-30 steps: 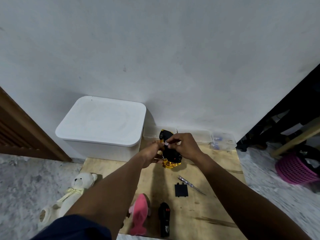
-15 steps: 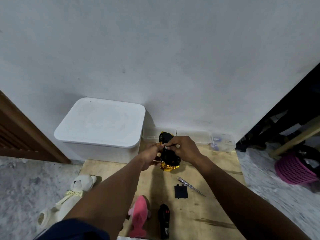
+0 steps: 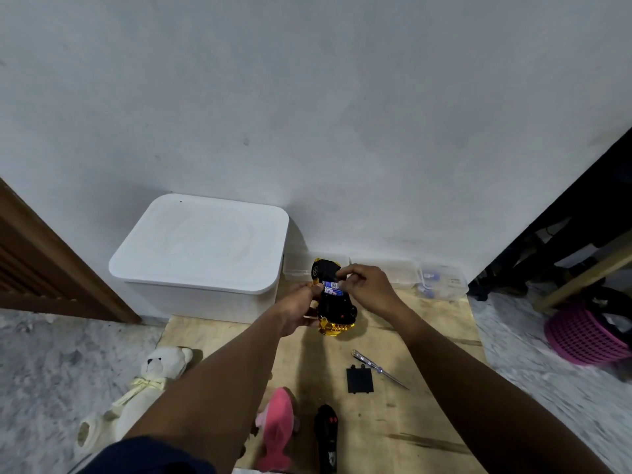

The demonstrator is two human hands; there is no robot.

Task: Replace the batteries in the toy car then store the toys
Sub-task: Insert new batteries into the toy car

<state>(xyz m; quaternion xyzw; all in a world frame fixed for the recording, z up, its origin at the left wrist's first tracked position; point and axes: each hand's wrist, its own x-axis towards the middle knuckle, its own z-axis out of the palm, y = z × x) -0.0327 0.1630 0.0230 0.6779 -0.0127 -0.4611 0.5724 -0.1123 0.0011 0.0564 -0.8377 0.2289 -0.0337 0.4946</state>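
A black and gold toy car (image 3: pixel 334 306) is held upside down above the wooden board (image 3: pixel 410 354). My left hand (image 3: pixel 298 311) grips its left side. My right hand (image 3: pixel 366 285) pinches a blue and white battery (image 3: pixel 332 286) at the car's open underside compartment; a second battery lies just beside it. The black battery cover (image 3: pixel 359 380) lies flat on the board with a screwdriver (image 3: pixel 378 368) next to it. A black remote control (image 3: pixel 326 436) rests near the front edge.
A closed white storage bin (image 3: pixel 201 254) stands at the back left against the wall. Clear small boxes (image 3: pixel 443 280) line the wall on the right. A pink plush toy (image 3: pixel 277 425) and a white teddy bear (image 3: pixel 143 388) lie at the left; a pink basket (image 3: pixel 584 333) is far right.
The right fingers have shifted slightly over the compartment, and the blue and white batteries now show more clearly in it. The car and left hand stay almost in place.
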